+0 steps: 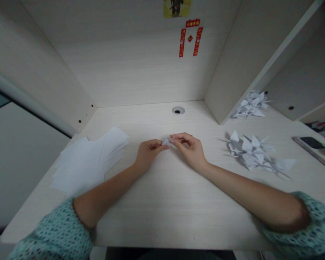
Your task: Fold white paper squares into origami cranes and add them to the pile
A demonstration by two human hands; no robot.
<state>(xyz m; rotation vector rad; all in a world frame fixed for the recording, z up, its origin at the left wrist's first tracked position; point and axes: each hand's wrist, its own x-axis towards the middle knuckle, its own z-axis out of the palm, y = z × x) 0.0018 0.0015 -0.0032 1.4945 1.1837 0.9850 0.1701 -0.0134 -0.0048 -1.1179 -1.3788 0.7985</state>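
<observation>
Between my two hands, over the middle of the desk, is a small folded piece of white paper [166, 142]. My left hand [150, 153] pinches its left side with thumb and fingers. On the other side my right hand [190, 148] has its thumb and fingertips closed on the paper's right edge. The fingers cover much of the paper, so its exact folded shape is hard to make out. Left of my left hand lies a spread stack of white paper sheets [89, 159]. A pile of white folded paper cranes [250, 150] rests to the right of my right hand.
Behind the upright divider [233, 65] sits a second pile of paper cranes [251, 104]. A phone [315, 148] lies at the far right. A round cable hole [178, 110] is set near the back panel. Red paper strips [182, 43] are stuck on that panel.
</observation>
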